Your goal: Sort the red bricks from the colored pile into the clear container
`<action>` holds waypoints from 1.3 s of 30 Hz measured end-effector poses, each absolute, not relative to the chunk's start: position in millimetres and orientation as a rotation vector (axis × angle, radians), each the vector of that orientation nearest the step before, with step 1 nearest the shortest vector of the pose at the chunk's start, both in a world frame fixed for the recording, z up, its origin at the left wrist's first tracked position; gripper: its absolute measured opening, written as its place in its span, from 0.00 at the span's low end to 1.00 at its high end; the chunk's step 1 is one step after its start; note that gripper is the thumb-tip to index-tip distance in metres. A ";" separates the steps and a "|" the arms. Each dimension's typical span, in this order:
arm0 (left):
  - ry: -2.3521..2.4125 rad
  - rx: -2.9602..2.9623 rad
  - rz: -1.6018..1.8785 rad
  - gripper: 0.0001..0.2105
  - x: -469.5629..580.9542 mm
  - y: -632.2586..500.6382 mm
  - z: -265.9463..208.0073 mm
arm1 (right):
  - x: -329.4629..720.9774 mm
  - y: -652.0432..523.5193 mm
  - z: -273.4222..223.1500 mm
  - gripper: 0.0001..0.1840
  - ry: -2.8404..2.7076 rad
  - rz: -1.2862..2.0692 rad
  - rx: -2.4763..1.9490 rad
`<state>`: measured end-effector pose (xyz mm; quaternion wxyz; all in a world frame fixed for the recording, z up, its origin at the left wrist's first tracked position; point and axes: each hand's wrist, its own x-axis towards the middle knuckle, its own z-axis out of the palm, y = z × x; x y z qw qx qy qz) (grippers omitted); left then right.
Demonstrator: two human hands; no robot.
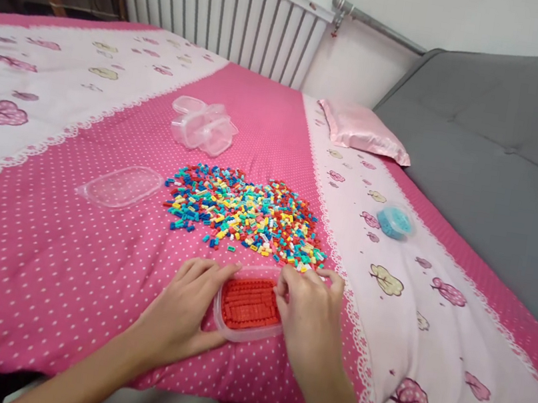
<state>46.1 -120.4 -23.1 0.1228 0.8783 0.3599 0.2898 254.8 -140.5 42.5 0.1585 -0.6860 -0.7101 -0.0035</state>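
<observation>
A clear plastic container [248, 338] sits near the bed's front edge, with red toy bricks [250, 303] packed in rows inside it. My left hand [190, 304] grips its left end, fingers on the far rim and thumb by the near side. Over the right end, my right hand [310, 312] has its fingers pinched at the bricks; whatever is between the fingertips is hidden. Just beyond the container spreads a loose pile of small multicoloured bricks [248, 208]. To the pile's left, a clear lid [122, 186] lies flat on the cover.
Several stacked clear containers and lids [204, 128] rest behind the pile. A tub of blue pieces [395, 222] stands to the right. Farther back are a pink pillow [363, 131], a grey headboard [499, 148] and a white radiator [237, 11]. The bedcover [62, 265] is slightly wrinkled.
</observation>
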 end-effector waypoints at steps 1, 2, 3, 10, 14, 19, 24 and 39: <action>1.051 2.556 0.850 0.35 46.2 -121.0 -23.0 | 254.4 -140.9 40.8 0.16 -2.043 -0.030 -1.942; 1.050 2.549 0.854 0.35 46.5 -121.6 -22.9 | 254.1 -141.6 39.2 0.16 -2.056 -0.051 -1.921; 1.050 2.541 0.856 0.35 46.7 -122.2 -22.6 | 253.8 -142.5 37.5 0.17 -2.070 -0.069 -1.901; 1.009 2.530 0.840 0.34 48.4 -124.6 -17.2 | 256.2 -145.0 29.0 0.12 -2.088 -0.091 -1.861; 0.996 2.519 0.856 0.32 48.9 -124.9 -16.9 | 257.0 -143.6 27.1 0.10 -2.085 -0.107 -1.872; 0.968 2.543 0.870 0.34 48.9 -125.5 -21.3 | 257.7 -141.3 25.7 0.10 -2.098 -0.155 -1.849; 0.975 2.529 0.854 0.33 49.2 -125.3 -22.7 | 257.7 -142.4 27.9 0.10 -2.146 -0.253 -1.806; 0.974 2.563 0.868 0.34 48.8 -124.1 -22.4 | 260.8 -148.1 27.6 0.09 -2.112 -0.414 -1.922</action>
